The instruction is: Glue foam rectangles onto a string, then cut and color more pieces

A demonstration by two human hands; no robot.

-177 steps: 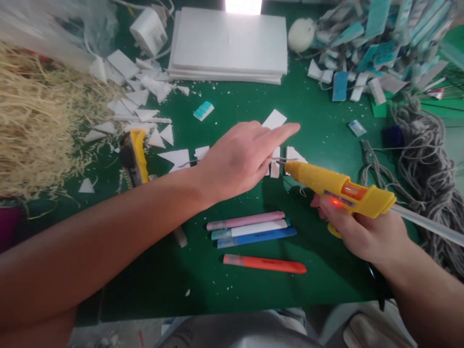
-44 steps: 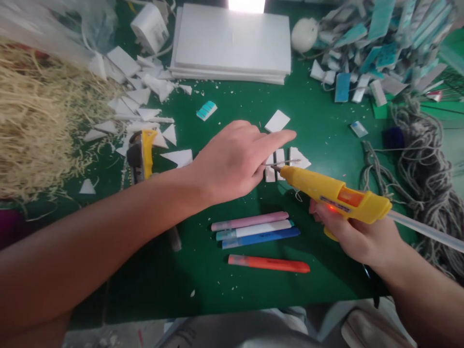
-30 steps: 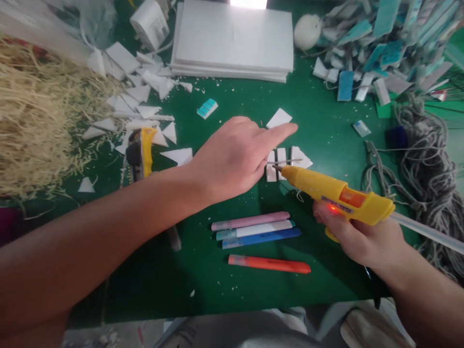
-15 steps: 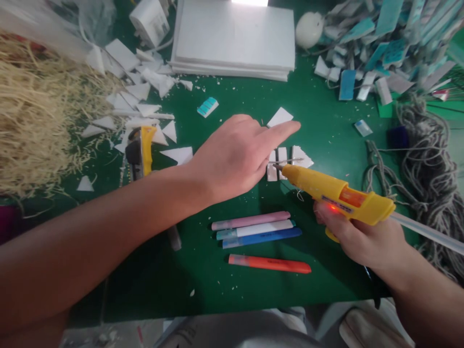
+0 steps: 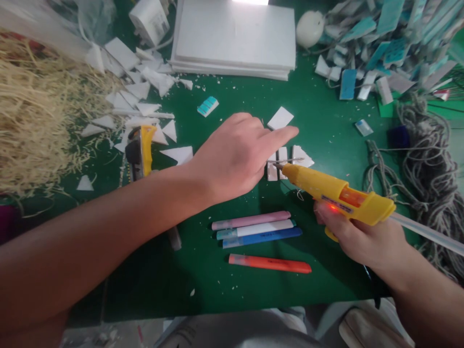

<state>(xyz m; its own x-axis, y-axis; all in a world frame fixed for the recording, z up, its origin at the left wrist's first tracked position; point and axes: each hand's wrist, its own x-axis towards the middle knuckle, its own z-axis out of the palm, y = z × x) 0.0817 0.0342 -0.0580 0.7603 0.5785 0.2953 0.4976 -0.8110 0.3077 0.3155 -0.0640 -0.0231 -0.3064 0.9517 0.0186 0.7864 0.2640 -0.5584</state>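
My left hand (image 5: 237, 157) is over the table, index finger stretched out, the other fingers curled down and their tips hidden. A thin grey cord (image 5: 295, 159) runs out from under those curled fingers, across small white foam pieces (image 5: 282, 170) lying side by side. One foam piece (image 5: 302, 157) at the right has a pointed end. My right hand (image 5: 358, 237) is wrapped round the grip of a yellow hot glue gun (image 5: 319, 186), with its red light lit and a clear glue stick (image 5: 427, 231) in its back. The nozzle meets the cord over the foam pieces.
Several markers (image 5: 253, 237) lie nearer me. A yellow-handled cutter (image 5: 145, 150) is beside my left forearm. White scraps and straw (image 5: 43, 111) cover the left. White sheets (image 5: 234, 43) stack at the back; grey cord (image 5: 431, 164) heaps at the right.
My left index finger has dipped slightly toward me. The glue gun and foam pieces look almost unmoved.
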